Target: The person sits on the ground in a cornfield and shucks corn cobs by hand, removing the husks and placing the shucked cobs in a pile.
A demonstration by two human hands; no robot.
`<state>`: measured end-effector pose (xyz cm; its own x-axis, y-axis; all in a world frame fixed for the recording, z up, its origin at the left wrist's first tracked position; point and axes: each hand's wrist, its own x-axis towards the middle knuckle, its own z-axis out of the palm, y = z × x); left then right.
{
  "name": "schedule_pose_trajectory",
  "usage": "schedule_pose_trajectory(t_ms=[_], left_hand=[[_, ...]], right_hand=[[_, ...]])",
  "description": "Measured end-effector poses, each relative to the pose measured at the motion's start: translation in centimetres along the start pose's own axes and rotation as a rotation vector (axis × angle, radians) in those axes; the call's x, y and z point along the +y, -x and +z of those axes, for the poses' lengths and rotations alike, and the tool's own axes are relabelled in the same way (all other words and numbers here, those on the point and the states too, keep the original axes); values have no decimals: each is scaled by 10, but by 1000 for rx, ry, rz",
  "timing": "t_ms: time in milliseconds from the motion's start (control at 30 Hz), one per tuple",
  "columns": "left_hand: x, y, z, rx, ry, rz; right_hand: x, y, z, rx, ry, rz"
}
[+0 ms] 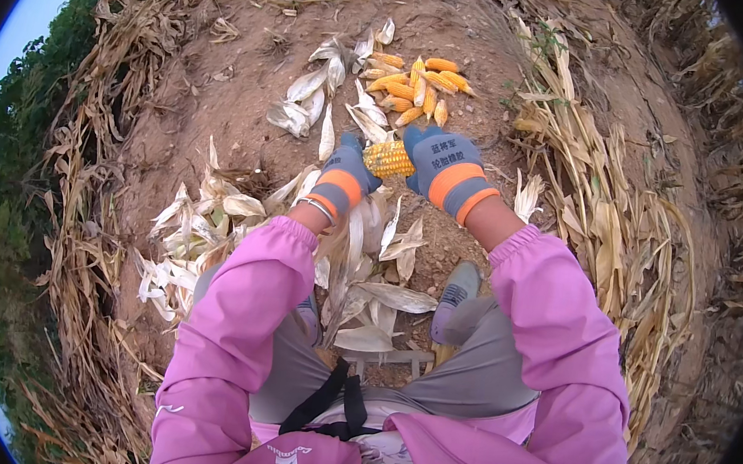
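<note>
Between my two gloved hands lies a yellow ear of corn (388, 159) with its kernels bare. My left hand (345, 166), in a grey and orange work glove, grips its left end. At the other end, my right hand (444, 162) in a matching glove closes around the cob. Pale dry husk leaves (357, 230) hang below my left hand; whether they still join the cob is hidden by the glove. Just beyond my hands, a small pile of husked corn ears (419, 85) rests on the soil.
Loose husks (307, 95) lie left of the pile, and a larger husk heap (204, 229) sits by my left leg. Dry corn stalks (604, 221) form a row on the right, with more stalks (89, 205) at left. My shoe (462, 282) stands on bare reddish soil (222, 110).
</note>
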<state>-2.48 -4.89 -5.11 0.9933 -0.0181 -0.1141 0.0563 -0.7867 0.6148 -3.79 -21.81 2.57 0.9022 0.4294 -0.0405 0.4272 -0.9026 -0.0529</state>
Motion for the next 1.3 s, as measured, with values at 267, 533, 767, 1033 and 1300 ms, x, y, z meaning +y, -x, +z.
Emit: schedule_pose_trajectory(t_ms=[267, 533, 767, 1033, 1300], left_hand=[[-14, -12, -9, 174, 73, -100], [-33, 4, -52, -28, -120, 66], [-93, 16, -92, -112, -520, -56], [-133, 29, -125, -307, -898, -430], [-120, 31, -130, -11, -760, -304]], right_hand=[[-20, -11, 8, -121, -414, 321], [31, -30, 94, -454, -731, 500], [87, -67, 123, -124, -1358, 911], [136, -84, 132, 177, -818, 683], [138, -53, 78, -16, -1226, 766]])
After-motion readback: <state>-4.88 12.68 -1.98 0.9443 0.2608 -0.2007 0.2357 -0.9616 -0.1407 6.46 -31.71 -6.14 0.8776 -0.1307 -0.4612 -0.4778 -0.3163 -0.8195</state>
